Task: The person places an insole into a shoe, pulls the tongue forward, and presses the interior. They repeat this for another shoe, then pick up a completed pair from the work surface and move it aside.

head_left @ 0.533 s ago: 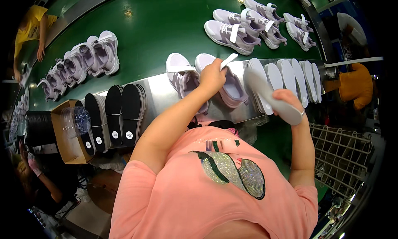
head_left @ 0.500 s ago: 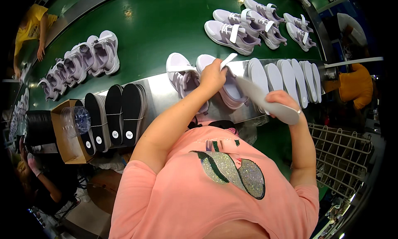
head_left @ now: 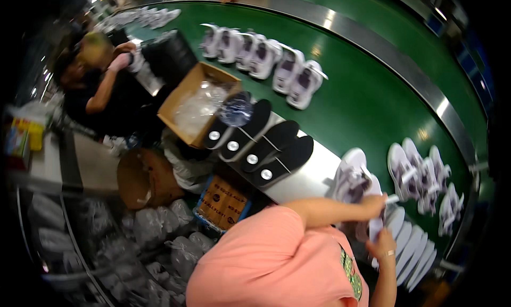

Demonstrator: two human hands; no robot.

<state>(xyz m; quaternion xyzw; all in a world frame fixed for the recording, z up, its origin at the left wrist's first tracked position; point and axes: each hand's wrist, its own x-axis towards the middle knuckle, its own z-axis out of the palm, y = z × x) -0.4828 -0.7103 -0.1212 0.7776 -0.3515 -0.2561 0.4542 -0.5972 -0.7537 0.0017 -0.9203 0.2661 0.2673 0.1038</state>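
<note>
At the lower right, my left hand (head_left: 374, 205) is closed on the white strap (head_left: 393, 199) of a pale lilac-grey sneaker (head_left: 374, 185). That shoe is partly covered by my hands and forearm. My right hand (head_left: 382, 245) grips a light grey insole (head_left: 376, 228), whose far end is at the shoe's opening. How deep it sits inside cannot be seen. Beside this shoe, on its left, stands a matching sneaker (head_left: 351, 169). Close to my right hand, several light insoles (head_left: 412, 251) lie in a row.
Strapped bundles of black insoles (head_left: 285, 155) lie along the metal ledge (head_left: 315, 185), beside an open cardboard box (head_left: 170, 110) holding clear plastic. Sneakers stand on the green surface (head_left: 351, 88) in a left row (head_left: 261, 59) and a right group (head_left: 420, 174). A co-worker (head_left: 90, 99) sits far left.
My view has swung left, so everything appears shifted right and tilted. My right hand has brought the insole from beside the shoe to its opening. My left hand keeps hold of the strap.
</note>
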